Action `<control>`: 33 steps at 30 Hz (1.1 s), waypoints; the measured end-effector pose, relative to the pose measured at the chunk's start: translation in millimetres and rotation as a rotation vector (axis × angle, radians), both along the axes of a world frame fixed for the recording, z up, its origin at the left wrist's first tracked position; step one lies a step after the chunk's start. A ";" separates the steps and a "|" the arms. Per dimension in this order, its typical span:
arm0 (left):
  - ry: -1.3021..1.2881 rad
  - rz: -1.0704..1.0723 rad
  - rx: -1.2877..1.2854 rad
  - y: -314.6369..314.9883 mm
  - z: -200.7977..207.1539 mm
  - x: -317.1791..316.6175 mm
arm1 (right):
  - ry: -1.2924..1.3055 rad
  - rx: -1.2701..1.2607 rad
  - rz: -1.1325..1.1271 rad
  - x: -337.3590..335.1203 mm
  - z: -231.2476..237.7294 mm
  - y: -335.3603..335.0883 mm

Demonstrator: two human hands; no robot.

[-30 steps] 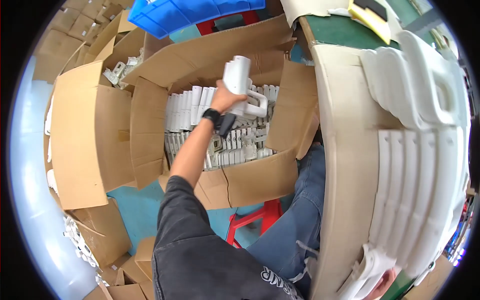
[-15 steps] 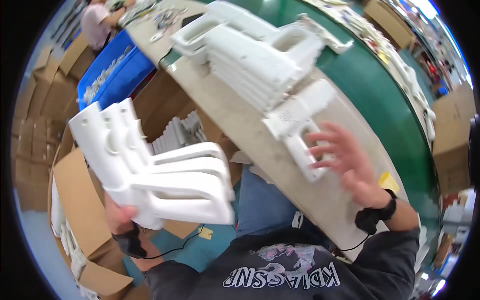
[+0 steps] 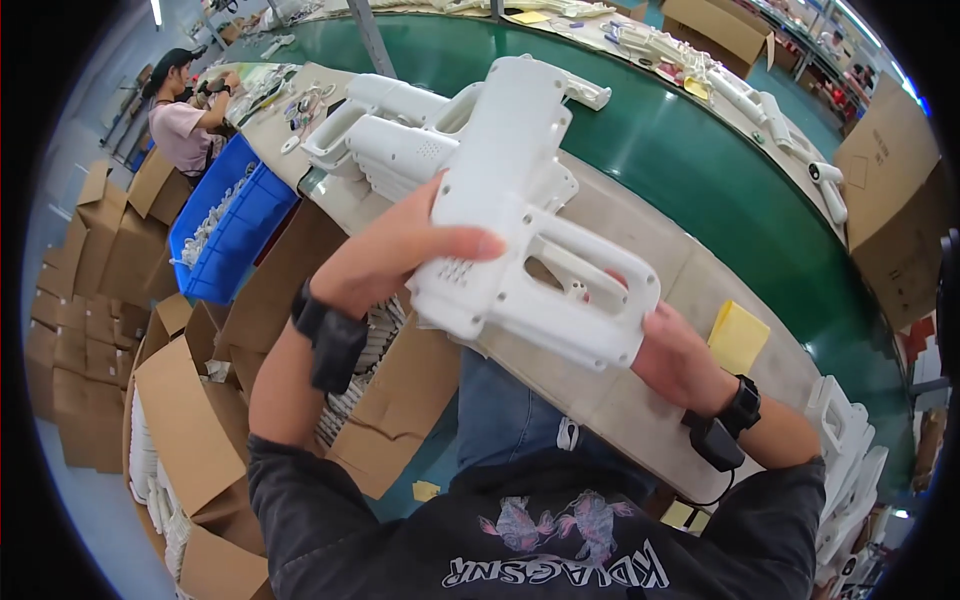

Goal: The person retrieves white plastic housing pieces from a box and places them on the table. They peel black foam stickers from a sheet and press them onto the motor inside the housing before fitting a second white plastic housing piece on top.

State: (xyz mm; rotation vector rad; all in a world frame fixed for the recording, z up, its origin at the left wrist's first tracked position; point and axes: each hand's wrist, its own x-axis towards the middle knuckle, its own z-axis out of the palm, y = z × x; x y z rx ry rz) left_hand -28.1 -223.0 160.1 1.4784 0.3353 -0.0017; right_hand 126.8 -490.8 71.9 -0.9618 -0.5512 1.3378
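Observation:
Over the bench I hold a small stack of white plastic housings (image 3: 505,150), each with a broad body and a loop handle. My left hand (image 3: 405,245) is wrapped round the body end, its thumb pressed on the top housing near a patch of small holes. At the handle end, my right hand (image 3: 680,360) grips the outer side of the loop, with fingers partly hidden behind it. Just beyond lies a pile of similar white housings (image 3: 395,150) on the bench, partly covered by the ones I hold.
A green conveyor belt (image 3: 690,150) runs behind the pale bench (image 3: 640,230). Yellow paper (image 3: 738,335) lies near my right hand. Open cardboard boxes (image 3: 190,420) and a blue bin (image 3: 228,215) stand to the left. Another person (image 3: 182,125) works at far left. More white housings (image 3: 845,450) stand at right.
The housings have moved from my left side to over the bench and turned. My right hand, empty before, now grips their handle end. My left hand has risen with them.

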 end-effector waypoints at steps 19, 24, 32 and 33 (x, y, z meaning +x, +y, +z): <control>0.184 -0.047 0.778 50.0 -40.4 78.4 | 0.150 -0.305 -0.238 -12.1 20.1 58.7; -0.263 0.338 0.953 20.2 -30.2 34.3 | 0.160 -0.318 -0.251 -10.6 23.5 61.1; -0.327 0.924 0.474 -67.5 -173.3 -27.0 | -0.284 -0.364 -0.181 11.9 1.6 49.4; -0.322 0.934 0.473 -69.2 -181.0 -23.3 | -0.285 -0.366 -0.170 12.0 -3.6 49.1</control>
